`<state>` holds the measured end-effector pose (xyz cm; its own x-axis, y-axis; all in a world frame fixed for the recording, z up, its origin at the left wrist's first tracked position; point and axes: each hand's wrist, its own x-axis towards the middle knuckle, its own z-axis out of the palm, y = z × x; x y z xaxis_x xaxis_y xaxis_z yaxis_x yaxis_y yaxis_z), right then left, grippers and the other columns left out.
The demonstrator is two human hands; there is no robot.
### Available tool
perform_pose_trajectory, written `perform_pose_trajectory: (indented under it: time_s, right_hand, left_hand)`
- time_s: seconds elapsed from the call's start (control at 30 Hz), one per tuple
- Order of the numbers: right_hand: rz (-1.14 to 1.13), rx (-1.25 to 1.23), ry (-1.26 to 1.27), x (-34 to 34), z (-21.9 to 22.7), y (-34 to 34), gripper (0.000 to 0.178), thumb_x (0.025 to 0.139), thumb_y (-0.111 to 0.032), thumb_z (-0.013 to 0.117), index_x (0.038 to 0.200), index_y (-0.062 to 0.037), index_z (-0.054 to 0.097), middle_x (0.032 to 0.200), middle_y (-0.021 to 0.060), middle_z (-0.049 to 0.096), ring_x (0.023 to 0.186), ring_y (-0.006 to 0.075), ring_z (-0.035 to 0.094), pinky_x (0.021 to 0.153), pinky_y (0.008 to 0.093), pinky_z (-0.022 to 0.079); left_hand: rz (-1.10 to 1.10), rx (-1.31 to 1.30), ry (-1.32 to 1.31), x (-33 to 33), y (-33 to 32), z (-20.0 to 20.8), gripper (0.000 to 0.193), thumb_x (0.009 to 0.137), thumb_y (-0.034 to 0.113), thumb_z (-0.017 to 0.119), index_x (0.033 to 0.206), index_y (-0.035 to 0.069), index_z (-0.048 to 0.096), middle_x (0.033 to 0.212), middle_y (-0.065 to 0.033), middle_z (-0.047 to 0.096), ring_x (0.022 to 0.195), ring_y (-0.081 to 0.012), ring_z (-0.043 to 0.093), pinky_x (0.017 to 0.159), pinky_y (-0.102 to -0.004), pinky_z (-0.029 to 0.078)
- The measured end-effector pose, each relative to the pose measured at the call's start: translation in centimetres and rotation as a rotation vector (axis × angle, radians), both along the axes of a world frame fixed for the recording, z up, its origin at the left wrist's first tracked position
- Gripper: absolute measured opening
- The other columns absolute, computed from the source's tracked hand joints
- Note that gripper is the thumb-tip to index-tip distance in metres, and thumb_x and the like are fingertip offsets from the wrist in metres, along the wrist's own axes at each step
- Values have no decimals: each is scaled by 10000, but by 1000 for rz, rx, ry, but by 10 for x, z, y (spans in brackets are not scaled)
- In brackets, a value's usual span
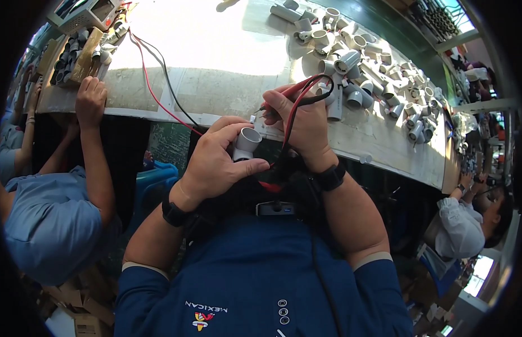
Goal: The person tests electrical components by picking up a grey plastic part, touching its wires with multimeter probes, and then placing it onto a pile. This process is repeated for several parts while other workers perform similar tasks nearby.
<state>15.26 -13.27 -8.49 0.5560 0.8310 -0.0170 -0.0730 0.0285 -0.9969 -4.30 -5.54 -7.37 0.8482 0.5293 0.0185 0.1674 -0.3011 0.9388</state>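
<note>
The fitting [246, 148] is in your left hand [216, 157], just before the near edge of the table [213, 95], and its round mouth is turned up toward you. The left fingers are closed about it: the thumb lies along the lower side, and the other fingers hold from the left and from behind. Your right hand [306, 123] is also closed, with a red probe [296, 89] and a black probe [314, 100] gripped together between the thumb and the fingers. The thin tips point toward the fitting and are near to it, but I cannot tell if they touch the small white tab [252, 119] at its upper edge. A red lead [144, 70] and a black lead [164, 73] cross the table from beside the device [84, 17] at the upper left. To the right lies a large heap [365, 67] of similar grey-white parts. In my judgement, the step in hand is bringing the tips to the fitting, with contact not confirmed. The next move calls for a steady left grip, with the mouth kept free of your thumb, and for a small, exact motion of the right fingers, so that both tips are placed separately and without slipping.
</note>
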Motion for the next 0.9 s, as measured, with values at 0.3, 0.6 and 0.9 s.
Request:
perform_pose_trajectory:
  time_s: [0.3, 0.6, 0.9]
  right_hand:
    - [-43, 15, -267, 6, -5, -3, 257, 988, -224, 777, 1005, 26, 718, 818, 85, 733, 685, 133, 702, 598, 251, 565]
    - [200, 154, 159, -10, 10, -24, 164, 1006, -151, 741, 1028, 10, 718, 841, 86, 740, 704, 139, 690, 653, 267, 568]
    - [107, 27, -361, -4, 15, -28, 174, 962, -160, 792, 983, 7, 746, 820, 68, 746, 697, 117, 680, 627, 266, 525]
  left_hand:
    - [123, -627, -222, -8, 0, -10, 549, 854, 163, 871, 1302, -17, 609, 1233, -145, 653, 1050, -249, 692, 885, -335, 594]
    - [82, -1346, -518, -15, -10, 0, 405, 973, 102, 745, 1331, 38, 566, 1212, -153, 685, 1081, -240, 692, 920, -365, 608]
    - [7, -1332, -392, -13, -8, -29, 271, 1057, 200, 642, 1278, 51, 597, 1123, -113, 715, 1016, -221, 713, 852, -372, 619]
